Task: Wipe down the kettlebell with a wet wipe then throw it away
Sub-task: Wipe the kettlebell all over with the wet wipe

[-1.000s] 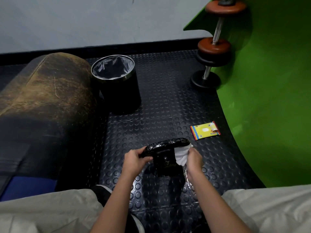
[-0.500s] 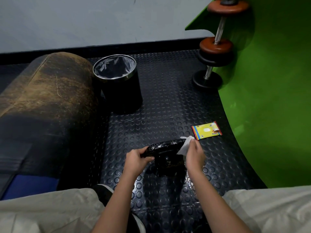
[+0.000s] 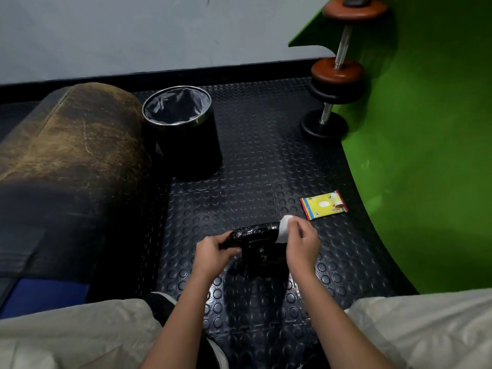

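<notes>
Standing upright, kettlebell (image 3: pixel 262 251) handle runs left-right between both hands.

A single head-worn wide-angle camera looks forward and steeply down from above the person's knees onto the studded floor mat (image 3: pixel 255 166). The kettlebell (image 3: pixel 259 249) sits close below the lens, near the frame's middle. Beyond the kettlebell stands the bin (image 3: pixel 183 129); the far wall runs across the top. Straight edges bow towards the frame's borders.
</notes>
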The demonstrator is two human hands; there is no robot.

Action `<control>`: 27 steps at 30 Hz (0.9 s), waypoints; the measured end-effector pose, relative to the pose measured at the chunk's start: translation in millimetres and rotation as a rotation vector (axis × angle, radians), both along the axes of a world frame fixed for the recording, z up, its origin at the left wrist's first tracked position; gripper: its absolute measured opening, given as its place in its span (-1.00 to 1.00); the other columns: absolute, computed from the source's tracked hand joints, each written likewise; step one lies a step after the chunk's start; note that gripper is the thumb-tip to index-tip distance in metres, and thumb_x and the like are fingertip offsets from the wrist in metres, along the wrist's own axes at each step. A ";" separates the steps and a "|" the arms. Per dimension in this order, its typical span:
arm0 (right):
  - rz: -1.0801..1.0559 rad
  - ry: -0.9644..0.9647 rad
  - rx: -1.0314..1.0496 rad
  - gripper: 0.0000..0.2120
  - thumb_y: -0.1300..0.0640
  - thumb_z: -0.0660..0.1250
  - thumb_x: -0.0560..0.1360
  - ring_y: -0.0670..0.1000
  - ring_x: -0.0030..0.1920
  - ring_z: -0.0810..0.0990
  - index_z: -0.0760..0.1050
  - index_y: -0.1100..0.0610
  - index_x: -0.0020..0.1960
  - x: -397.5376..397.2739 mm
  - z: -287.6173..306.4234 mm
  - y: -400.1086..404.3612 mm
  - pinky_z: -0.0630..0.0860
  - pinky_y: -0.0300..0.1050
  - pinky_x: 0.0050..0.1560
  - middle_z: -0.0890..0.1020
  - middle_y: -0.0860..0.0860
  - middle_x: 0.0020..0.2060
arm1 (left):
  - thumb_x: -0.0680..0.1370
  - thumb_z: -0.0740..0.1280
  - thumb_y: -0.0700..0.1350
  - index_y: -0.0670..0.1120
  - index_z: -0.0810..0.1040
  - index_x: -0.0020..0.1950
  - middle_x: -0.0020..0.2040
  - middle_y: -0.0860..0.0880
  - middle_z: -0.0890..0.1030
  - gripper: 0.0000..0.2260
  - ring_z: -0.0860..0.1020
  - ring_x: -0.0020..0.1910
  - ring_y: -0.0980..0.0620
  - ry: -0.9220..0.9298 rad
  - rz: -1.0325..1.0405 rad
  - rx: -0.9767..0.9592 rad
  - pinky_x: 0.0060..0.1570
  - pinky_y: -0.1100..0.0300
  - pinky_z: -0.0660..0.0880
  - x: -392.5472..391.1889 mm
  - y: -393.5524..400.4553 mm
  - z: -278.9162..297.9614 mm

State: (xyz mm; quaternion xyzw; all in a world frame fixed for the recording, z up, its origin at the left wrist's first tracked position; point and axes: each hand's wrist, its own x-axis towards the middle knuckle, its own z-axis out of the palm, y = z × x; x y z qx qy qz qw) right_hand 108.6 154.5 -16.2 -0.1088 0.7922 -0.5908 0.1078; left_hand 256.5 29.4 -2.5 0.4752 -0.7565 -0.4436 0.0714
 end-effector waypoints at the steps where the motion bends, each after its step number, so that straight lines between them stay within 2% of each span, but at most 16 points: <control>1: -0.047 -0.189 -0.052 -0.81 0.08 0.25 0.60 0.03 0.07 0.60 0.63 -0.05 -0.08 -4.3 -0.6 -0.1 0.50 -0.06 0.02 0.67 -0.08 -0.04 | 0.39 0.54 -0.15 0.02 0.59 0.27 0.00 0.06 0.69 -0.55 0.55 -0.11 0.28 0.000 0.004 0.008 -0.24 0.64 0.32 -0.1 0.2 -0.1; 4: -0.076 -0.747 -0.187 -0.74 -0.01 0.20 0.63 0.08 -0.02 0.63 0.59 0.07 0.14 -20.3 -0.3 2.5 0.51 -0.08 -0.12 0.67 0.10 0.03 | 0.40 0.54 -0.16 0.01 0.59 0.28 0.04 0.05 0.68 -0.54 0.55 -0.09 0.27 0.006 0.014 0.025 -0.23 0.63 0.33 0.3 -0.2 -0.8; 5: -0.051 -0.856 -0.211 -0.71 -0.03 0.19 0.64 0.08 -0.04 0.63 0.57 0.11 0.16 -23.8 0.1 4.2 0.52 -0.06 -0.12 0.67 0.11 0.01 | 0.40 0.54 -0.16 0.01 0.59 0.28 0.05 0.05 0.68 -0.55 0.55 -0.09 0.27 0.008 0.017 0.026 -0.23 0.63 0.33 0.3 -0.4 -1.1; 7: -0.034 -0.954 -0.252 -0.67 -0.03 0.16 0.65 0.07 -0.03 0.63 0.55 0.17 0.20 -27.9 -2.8 7.5 0.57 -0.03 -0.01 0.67 0.12 -0.01 | 0.40 0.54 -0.15 0.01 0.58 0.28 0.08 0.04 0.68 -0.55 0.55 -0.07 0.26 0.008 0.018 0.027 -0.16 0.59 0.35 0.1 -0.3 -1.4; 8: -0.042 -0.958 -0.258 -0.66 -0.02 0.16 0.66 0.06 -0.03 0.63 0.55 0.19 0.21 -27.6 -5.2 8.4 0.57 -0.03 0.03 0.67 0.12 -0.01 | 0.41 0.54 -0.15 0.02 0.58 0.28 0.09 0.04 0.68 -0.55 0.55 -0.05 0.26 0.006 0.017 0.029 -0.12 0.54 0.36 -0.1 0.1 -1.3; 10: -0.082 -0.886 -0.225 -0.69 -0.03 0.18 0.64 0.06 -0.06 0.64 0.59 0.14 0.16 -21.4 -7.8 7.6 0.57 -0.02 -0.02 0.68 0.09 -0.05 | 0.41 0.53 -0.15 0.01 0.59 0.28 0.10 0.04 0.67 -0.55 0.55 -0.04 0.25 0.005 0.014 0.032 -0.07 0.47 0.37 0.1 0.8 -0.4; 13: -0.187 -0.577 -0.143 -0.77 0.03 0.23 0.59 0.05 -0.06 0.64 0.66 0.00 -0.04 -12.2 -1.6 2.2 0.53 -0.01 -0.06 0.70 0.02 -0.10 | 0.41 0.53 -0.16 0.00 0.59 0.28 0.10 0.04 0.67 -0.55 0.55 -0.04 0.24 0.016 0.017 0.035 -0.04 0.44 0.38 -0.1 1.0 0.4; 16: -0.190 -0.290 -0.099 -0.77 0.05 0.27 0.52 0.03 -0.17 0.60 0.62 0.01 -0.26 -7.5 11.2 -1.8 0.48 -0.06 -0.17 0.67 -0.02 -0.25 | 0.40 0.54 -0.15 0.02 0.59 0.27 0.07 0.05 0.68 -0.55 0.57 -0.08 0.26 0.024 0.019 0.035 -0.08 0.47 0.41 0.7 0.1 -0.2; 19: -0.079 -0.049 -0.034 -0.82 0.04 0.25 0.45 -0.02 -0.10 0.60 0.59 -0.09 -0.26 -3.1 10.3 -3.7 0.47 -0.12 -0.11 0.68 -0.12 -0.19 | 0.40 0.54 -0.14 0.03 0.59 0.27 0.04 0.08 0.68 -0.55 0.55 -0.10 0.30 0.029 0.022 0.041 -0.08 0.49 0.40 1.2 -0.2 -4.1; 20: -0.075 -0.043 -0.059 -0.83 0.05 0.26 0.47 -0.04 -0.06 0.60 0.59 -0.11 -0.23 -2.2 9.9 -3.1 0.48 -0.12 -0.08 0.68 -0.15 -0.16 | 0.40 0.54 -0.15 0.04 0.59 0.27 0.04 0.09 0.68 -0.55 0.55 -0.09 0.30 0.035 0.026 0.048 -0.05 0.46 0.41 1.2 0.1 -4.0; 22: -0.084 -0.156 -0.058 -0.80 0.07 0.28 0.55 -0.08 -0.07 0.60 0.60 -0.11 -0.18 -4.8 6.7 1.8 0.47 -0.15 -0.11 0.68 -0.14 -0.13 | 0.40 0.54 -0.16 0.04 0.59 0.27 0.05 0.08 0.68 -0.55 0.56 -0.05 0.26 0.041 0.025 0.055 0.03 0.39 0.45 0.8 1.0 -2.3; 24: -0.108 -0.453 -0.057 -0.82 0.00 0.25 0.58 -0.03 -0.08 0.60 0.60 -0.06 -0.12 -13.4 1.5 4.3 0.50 -0.11 -0.11 0.67 -0.05 -0.10 | 0.40 0.54 -0.16 0.04 0.60 0.26 0.01 0.07 0.69 -0.56 0.58 -0.04 0.23 0.041 0.021 0.051 0.09 0.32 0.50 0.7 0.9 -2.3; 26: -0.111 -0.749 -0.120 -0.78 -0.07 0.25 0.58 0.05 -0.10 0.63 0.59 0.02 -0.07 -19.0 -0.6 6.1 0.53 -0.04 -0.07 0.67 0.04 -0.11 | 0.39 0.54 -0.16 0.05 0.61 0.24 -0.03 0.08 0.69 -0.57 0.59 -0.06 0.24 0.042 0.021 0.043 0.00 0.39 0.48 0.9 0.9 -2.3; 27: -0.114 -0.803 -0.137 -0.76 -0.07 0.25 0.58 0.06 -0.13 0.63 0.59 0.06 -0.06 -18.8 0.9 5.8 0.53 -0.04 -0.10 0.67 0.06 -0.14 | 0.39 0.55 -0.15 0.05 0.61 0.24 -0.02 0.09 0.69 -0.57 0.59 -0.05 0.24 0.041 0.022 0.040 -0.06 0.45 0.43 0.9 0.6 -2.7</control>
